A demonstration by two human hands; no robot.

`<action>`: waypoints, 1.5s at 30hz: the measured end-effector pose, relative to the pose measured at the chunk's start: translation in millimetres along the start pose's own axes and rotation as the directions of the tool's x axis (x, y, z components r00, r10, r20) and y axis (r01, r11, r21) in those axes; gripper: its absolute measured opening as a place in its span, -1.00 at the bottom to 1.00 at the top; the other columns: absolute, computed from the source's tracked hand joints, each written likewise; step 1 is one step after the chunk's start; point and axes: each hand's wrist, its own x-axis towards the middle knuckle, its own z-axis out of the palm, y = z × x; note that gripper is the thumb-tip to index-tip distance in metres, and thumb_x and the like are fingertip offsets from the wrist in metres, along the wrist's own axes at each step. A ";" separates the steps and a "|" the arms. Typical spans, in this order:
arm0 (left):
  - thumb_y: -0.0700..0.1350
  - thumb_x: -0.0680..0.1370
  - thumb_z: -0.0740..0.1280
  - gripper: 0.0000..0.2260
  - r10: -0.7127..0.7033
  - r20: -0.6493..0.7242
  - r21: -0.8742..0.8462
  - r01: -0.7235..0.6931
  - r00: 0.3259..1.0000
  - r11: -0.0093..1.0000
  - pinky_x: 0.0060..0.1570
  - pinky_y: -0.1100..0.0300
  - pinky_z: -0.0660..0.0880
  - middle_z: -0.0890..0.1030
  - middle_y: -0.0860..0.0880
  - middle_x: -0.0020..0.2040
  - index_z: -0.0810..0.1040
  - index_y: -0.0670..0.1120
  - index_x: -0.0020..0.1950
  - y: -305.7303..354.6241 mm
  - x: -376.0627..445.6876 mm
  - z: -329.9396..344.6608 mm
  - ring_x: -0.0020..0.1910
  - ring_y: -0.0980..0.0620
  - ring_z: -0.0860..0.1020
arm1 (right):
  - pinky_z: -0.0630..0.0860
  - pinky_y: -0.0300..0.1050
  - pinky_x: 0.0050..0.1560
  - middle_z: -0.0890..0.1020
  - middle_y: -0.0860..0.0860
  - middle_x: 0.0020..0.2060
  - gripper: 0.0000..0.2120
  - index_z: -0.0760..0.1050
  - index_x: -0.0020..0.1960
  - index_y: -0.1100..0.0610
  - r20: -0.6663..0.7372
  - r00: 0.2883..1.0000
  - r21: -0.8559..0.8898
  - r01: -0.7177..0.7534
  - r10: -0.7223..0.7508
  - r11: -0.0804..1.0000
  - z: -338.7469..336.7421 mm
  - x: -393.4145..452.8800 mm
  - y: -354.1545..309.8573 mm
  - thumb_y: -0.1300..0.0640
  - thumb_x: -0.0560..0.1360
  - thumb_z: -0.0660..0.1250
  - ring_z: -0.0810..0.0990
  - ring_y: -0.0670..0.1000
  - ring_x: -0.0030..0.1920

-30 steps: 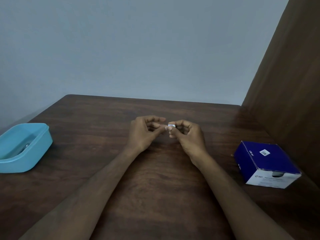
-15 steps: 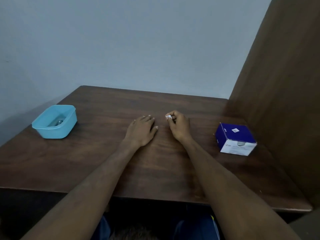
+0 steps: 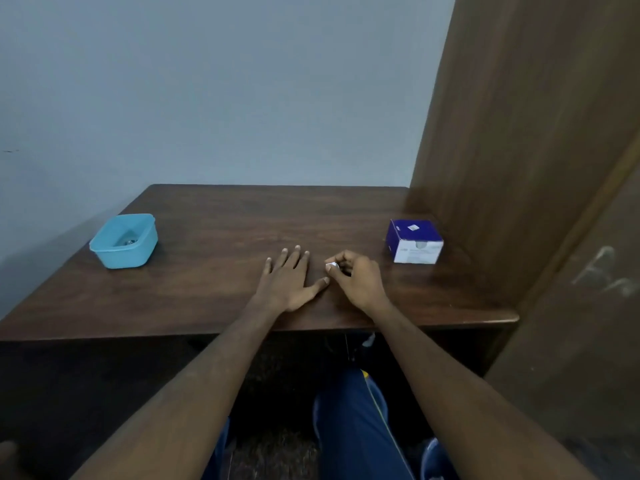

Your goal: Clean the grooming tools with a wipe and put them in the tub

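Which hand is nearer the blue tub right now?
Left. The left hand lies flat on the table at centre, to the right of the blue tub. The right hand, pinching a small white item, sits farther right, toward the blue box.

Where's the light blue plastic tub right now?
In the head view the light blue plastic tub sits on the dark wooden table at its far left, well left of the flat left hand.

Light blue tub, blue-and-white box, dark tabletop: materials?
Light blue tub: likely plastic, smooth semi-matte, moulded rounded corners and rim. Blue-and-white box: printed cardboard, crisp folded edges. Dark tabletop: wood or wood-look laminate, visible grain, slight sheen; can't tell which.
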 end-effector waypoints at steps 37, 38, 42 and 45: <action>0.00 0.70 0.27 -0.28 0.617 0.218 0.007 -0.633 0.756 0.774 0.70 -0.04 -0.05 -0.06 -0.05 0.76 -0.02 -0.12 0.75 255.4 -122.1 240.5 0.74 -0.03 -0.08 | 0.47 -0.08 -0.14 0.71 0.17 -0.16 -0.87 0.70 0.03 0.25 -0.418 0.695 -0.169 -0.692 0.585 0.702 -147.2 -344.7 244.4 0.25 0.64 0.38 0.60 0.07 -0.20; 0.00 0.70 0.27 -0.28 0.614 0.218 0.005 -0.630 0.758 0.776 0.70 -0.04 -0.05 -0.05 -0.05 0.76 -0.02 -0.12 0.75 257.9 -121.5 244.6 0.74 -0.03 -0.08 | 0.40 -0.11 -0.18 0.72 0.18 -0.16 -0.86 0.71 0.05 0.24 -0.419 0.691 -0.176 -0.699 0.589 0.694 -146.0 -346.4 251.7 0.23 0.65 0.38 0.61 0.08 -0.21; 0.00 0.70 0.28 -0.27 0.621 0.252 0.011 -0.643 0.743 0.765 0.70 -0.05 -0.05 -0.06 -0.05 0.76 -0.05 -0.12 0.75 261.4 -121.6 259.1 0.74 -0.04 -0.09 | 0.48 -0.07 -0.18 0.76 0.17 -0.07 -0.76 0.69 0.27 0.09 -0.379 0.692 -0.275 -0.718 0.615 0.639 -144.6 -349.0 263.3 0.08 0.69 0.34 0.72 0.19 -0.10; 0.02 0.70 0.28 -0.24 0.598 0.288 0.017 -0.628 0.748 0.778 0.70 -0.06 -0.08 -0.11 -0.06 0.76 -0.10 -0.11 0.75 260.8 -123.5 265.7 0.74 -0.04 -0.12 | 0.61 0.09 -0.03 0.74 0.18 0.09 -0.70 0.62 0.38 0.13 -0.400 0.735 -0.374 -0.676 0.548 0.635 -141.1 -352.1 265.1 0.11 0.71 0.29 0.70 0.24 0.05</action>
